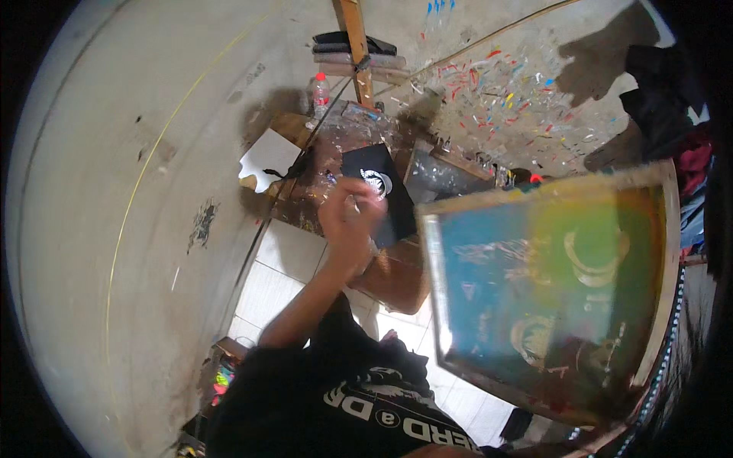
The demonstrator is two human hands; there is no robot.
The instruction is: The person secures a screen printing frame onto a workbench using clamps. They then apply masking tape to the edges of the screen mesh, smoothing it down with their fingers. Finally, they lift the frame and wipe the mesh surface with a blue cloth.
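My left hand (350, 217) is above a black piece of cloth (397, 210) on a paint-stained work table (336, 141). Its fingers look bent but motion smears them, and I cannot make out anything held. A round white print (376, 183) shows on the cloth just beyond the fingers. To the right a wood-framed printing screen (527, 290) stands tilted, its mesh blue, yellow-green and dark, with pale round designs. My right hand is out of sight; only a bit of arm shows at the lower edge.
A bottle with a red cap (321, 93) stands at the table's far edge, near an upright wooden post (356, 46). A white sheet (271, 159) lies at the table's left. Dark clothes (664, 95) hang at far right. A paint-spattered wall (504, 84) rises behind.
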